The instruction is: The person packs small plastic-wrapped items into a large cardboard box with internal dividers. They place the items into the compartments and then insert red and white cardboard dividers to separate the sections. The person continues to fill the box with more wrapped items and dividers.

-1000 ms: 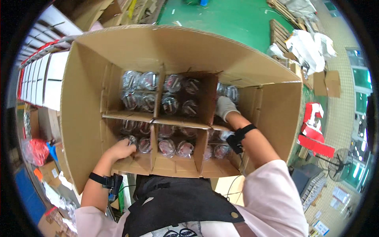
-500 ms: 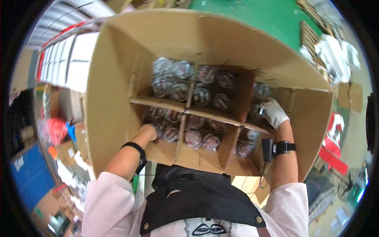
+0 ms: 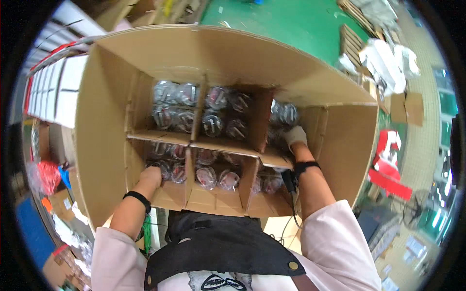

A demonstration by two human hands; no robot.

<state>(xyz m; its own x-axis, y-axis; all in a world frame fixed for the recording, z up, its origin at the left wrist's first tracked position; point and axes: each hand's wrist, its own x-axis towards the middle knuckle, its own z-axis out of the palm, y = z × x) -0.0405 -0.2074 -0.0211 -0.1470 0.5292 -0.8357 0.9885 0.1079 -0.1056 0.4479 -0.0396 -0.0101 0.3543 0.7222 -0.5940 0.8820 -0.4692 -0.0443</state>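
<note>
"Brown corrugated cardboard forms the carton [image 3: 101, 136]. What is recorded inside it?"

"Cardboard partitions [image 3: 221, 146] divide it into six compartments. Round items in clear wrap [image 3: 212, 125] are visible in all six; the carton's far left and far middle compartments show four each."

"Position of the left hand [image 3: 151, 176]?"

"Bare, lowered into the carton's near left compartment, just beside one wrapped item [image 3: 163, 169]. Its fingertips are hidden; I cannot tell whether they grasp it."

"And the right hand [image 3: 295, 136]?"

"White-gloved, reaching into the carton's far right compartment, close to the wrapped items there. The fingers point down and out of clear sight, so grasping or released cannot be determined."

"Surroundings?"

"White boxes [image 3: 54, 94] stand to the carton's left, as does a red bag [image 3: 47, 177]. Green floor [image 3: 286, 30] extends beyond the carton's far wall. A red sheet [image 3: 390, 185] lies to its right. The wearer's black apron [image 3: 208, 250] is at the carton's near side."
</note>
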